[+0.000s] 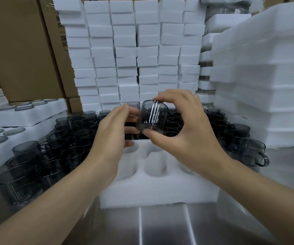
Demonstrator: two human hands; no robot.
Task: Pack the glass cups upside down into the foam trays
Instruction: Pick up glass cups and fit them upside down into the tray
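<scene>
A smoky grey glass cup [151,117] with white stripes hangs tilted above the far edge of a white foam tray [153,188]. My right hand [183,128] pinches it, fingertips on its upper rim and thumb under its lower edge. My left hand [114,128] holds the cup's left side with curled fingers. The tray lies on the steel table in front of me, and the round pockets I can see in it hold nothing. Several more grey cups [66,138] stand crowded behind and to the left of the tray.
Stacks of white foam blocks [137,55] rise at the back and foam trays [266,76] pile up at the right. Packed trays [24,114] showing cup bottoms lie at the left, in front of cardboard boxes [18,50]. A handled cup [252,152] stands at the right.
</scene>
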